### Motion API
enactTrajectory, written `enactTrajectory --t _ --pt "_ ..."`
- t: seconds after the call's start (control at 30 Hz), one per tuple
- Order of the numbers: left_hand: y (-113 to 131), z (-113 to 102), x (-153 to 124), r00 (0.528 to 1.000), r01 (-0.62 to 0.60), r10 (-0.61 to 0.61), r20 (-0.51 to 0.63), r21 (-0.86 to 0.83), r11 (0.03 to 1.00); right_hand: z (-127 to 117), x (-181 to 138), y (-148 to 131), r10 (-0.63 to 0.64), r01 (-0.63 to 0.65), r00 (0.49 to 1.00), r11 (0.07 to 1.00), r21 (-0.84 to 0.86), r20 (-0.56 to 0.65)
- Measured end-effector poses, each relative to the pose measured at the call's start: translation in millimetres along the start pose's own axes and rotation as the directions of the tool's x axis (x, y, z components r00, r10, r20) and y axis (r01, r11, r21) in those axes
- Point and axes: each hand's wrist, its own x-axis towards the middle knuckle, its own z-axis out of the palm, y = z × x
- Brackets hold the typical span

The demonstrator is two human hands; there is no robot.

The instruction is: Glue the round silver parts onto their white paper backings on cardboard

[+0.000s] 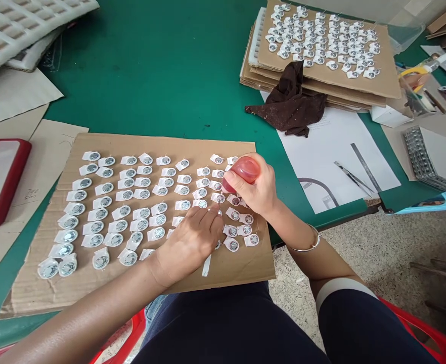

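A brown cardboard sheet (192,275) lies in front of me, bearing rows of small round pieces with dark printed centres on white paper tabs (102,201). My right hand (260,189) is wrapped round a smooth, glossy red bulb (247,170) above the sheet's right side. The bulb's lower end is partly hidden by my fingers and thumb. My left hand (194,235) rests over the right-centre rows, palm down, its fingers bent and close together. Its fingertips are by one round piece (218,197) below the bulb; whether they pinch anything is hidden.
A cardboard stack (321,86) with more round pieces stands at the back right, a dark brown cloth (293,103) against it. Tweezers (354,178) and a metal ruler (366,167) lie on white paper. A red-cased phone (3,182) is at left, on the green table (150,65).
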Motion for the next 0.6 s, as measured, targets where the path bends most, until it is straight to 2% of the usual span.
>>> enactTrajectory --t 0.6 --pt "-1.6 0.3 -1.1 1.0 0.006 -0.006 0.003 -0.055 0.998 -3.9 -0.4 -0.8 -0.011 0.011 1.0 1.0 -0.018 0.021"
